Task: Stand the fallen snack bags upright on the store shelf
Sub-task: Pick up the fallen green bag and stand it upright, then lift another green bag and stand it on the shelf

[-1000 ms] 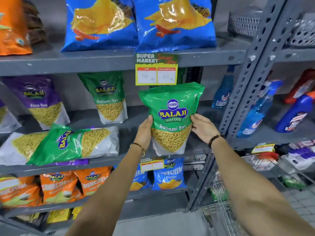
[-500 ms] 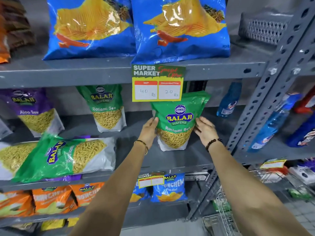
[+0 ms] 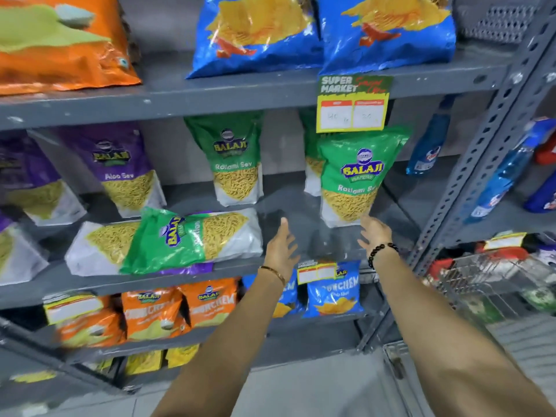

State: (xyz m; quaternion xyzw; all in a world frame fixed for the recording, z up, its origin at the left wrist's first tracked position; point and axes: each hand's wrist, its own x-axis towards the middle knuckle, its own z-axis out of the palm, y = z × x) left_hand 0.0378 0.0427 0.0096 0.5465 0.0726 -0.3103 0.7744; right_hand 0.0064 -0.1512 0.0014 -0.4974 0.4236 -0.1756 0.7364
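Presently we record both hands empty in front of the grey metal middle shelf (image 3: 301, 206). Our left hand (image 3: 281, 246) is open with fingers spread, blurred by motion, hovering over a bare part of the shelf at about six o'clock in the view. Our right hand (image 3: 374, 233) is likewise open, fingers loosely splayed, just below and touching nothing we can confirm; a dark bead bracelet (image 3: 382, 251) sits on its wrist.

At one o'clock from the hands, the green Ratlami Sev bag (image 3: 356, 176) stands upright on the shelf, free of both hands, under the yellow price tag (image 3: 352, 105). A second green bag (image 3: 311, 155) stands partly hidden behind it. Another upright Ratlami Sev bag (image 3: 234, 161) stands at twelve o'clock from the left hand, and a purple Aloo Sev bag (image 3: 120, 170) stands upright further toward ten o'clock.

At nine o'clock from the left hand, a fallen green Ratlami bag (image 3: 180, 240) lies on its side across a fallen white-ended bag (image 3: 96, 248) near the shelf's front edge.
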